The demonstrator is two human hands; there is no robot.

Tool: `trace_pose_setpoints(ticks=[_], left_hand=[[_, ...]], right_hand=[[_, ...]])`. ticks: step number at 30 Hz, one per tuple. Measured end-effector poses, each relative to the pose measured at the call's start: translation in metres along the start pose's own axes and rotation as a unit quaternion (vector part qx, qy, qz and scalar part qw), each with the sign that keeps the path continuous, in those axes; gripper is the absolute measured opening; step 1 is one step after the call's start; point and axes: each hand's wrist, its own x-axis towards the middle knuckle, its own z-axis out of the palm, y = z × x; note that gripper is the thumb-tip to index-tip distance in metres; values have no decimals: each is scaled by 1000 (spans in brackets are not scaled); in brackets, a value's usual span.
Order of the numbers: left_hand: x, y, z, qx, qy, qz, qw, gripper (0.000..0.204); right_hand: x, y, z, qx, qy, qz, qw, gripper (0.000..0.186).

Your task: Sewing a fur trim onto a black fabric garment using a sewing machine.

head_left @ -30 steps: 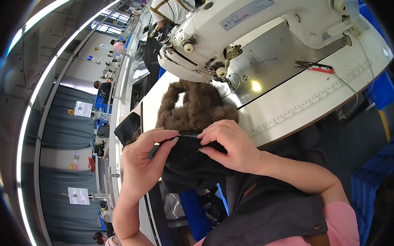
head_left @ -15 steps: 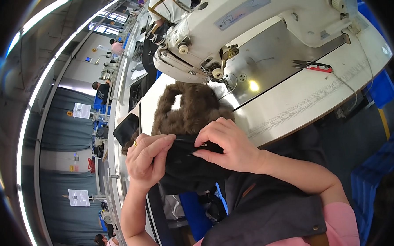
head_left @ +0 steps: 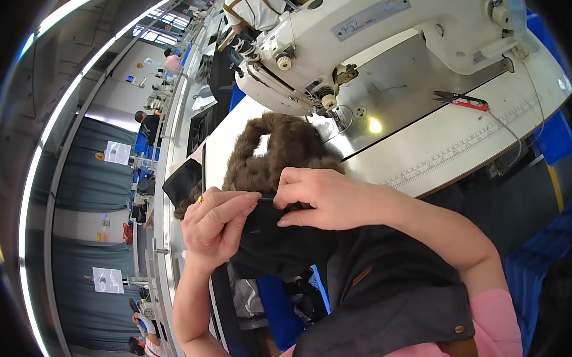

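Note:
My left hand [head_left: 215, 227] pinches the top edge of black fabric [head_left: 270, 246], its fingertips at a thin strip along that edge. Just to its right, my right hand [head_left: 319, 199] grips the same edge, index finger bent and thumb extended below; what lies under those fingers is partly hidden. Brown fur [head_left: 278, 150] with a loop-like opening lies behind both hands on the white sewing table [head_left: 413, 166], at the foot of the machine [head_left: 381, 18]. Red-handled thread snips [head_left: 468, 101] rest at the right of the metal plate, a cord beside them.
A black piece [head_left: 181, 183] sits at the left table edge. Blue bins [head_left: 552, 138] are right of the table, and a blue item [head_left: 283, 325] shows below the fabric. A co-worker in white [head_left: 250, 8] works beyond the machine; others sit along a row of machines at left.
My right hand has shifted left and up, closer to my left hand, and lies flatter. My left hand has turned to show more of its back, fingers still on the fabric edge.

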Motion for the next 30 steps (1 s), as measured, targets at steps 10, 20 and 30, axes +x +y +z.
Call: trace_pose_setpoints(ticks=[10,20,30], left_hand=[[-7,-1,0,-87,5,-55,995,22],[-11,8,-17,-114,-13,-151,982,35],[-1,9,-26,-141,-96,-137,976,41]], right_hand=[[-14,-1,22,-47,116,-59,990,16],[-24,-10,35,16,160,46,986,18],[-17,-18,37,-19,162,-22,986,15]])
